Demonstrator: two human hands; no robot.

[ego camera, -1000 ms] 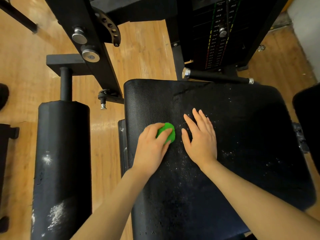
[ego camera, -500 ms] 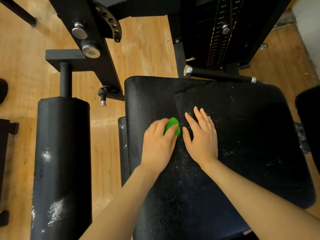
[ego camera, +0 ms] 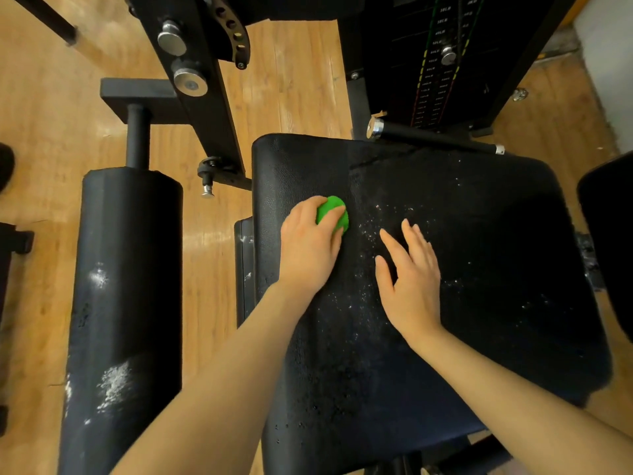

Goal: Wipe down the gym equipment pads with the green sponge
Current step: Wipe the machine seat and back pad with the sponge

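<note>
A bright green sponge [ego camera: 334, 214] is seen under the left fingers [ego camera: 337, 214]; the black pad [ego camera: 479, 234] beyond the right fingers [ego camera: 409, 231] is flecked with white.

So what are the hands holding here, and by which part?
The left hand grips the green sponge from above, fingers curled over its near side. The right hand holds nothing; it lies flat on the seat pad.

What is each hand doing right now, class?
Left hand: grips the round green sponge against the black padded seat.
Right hand: open, fingers straight, holding nothing.
</note>
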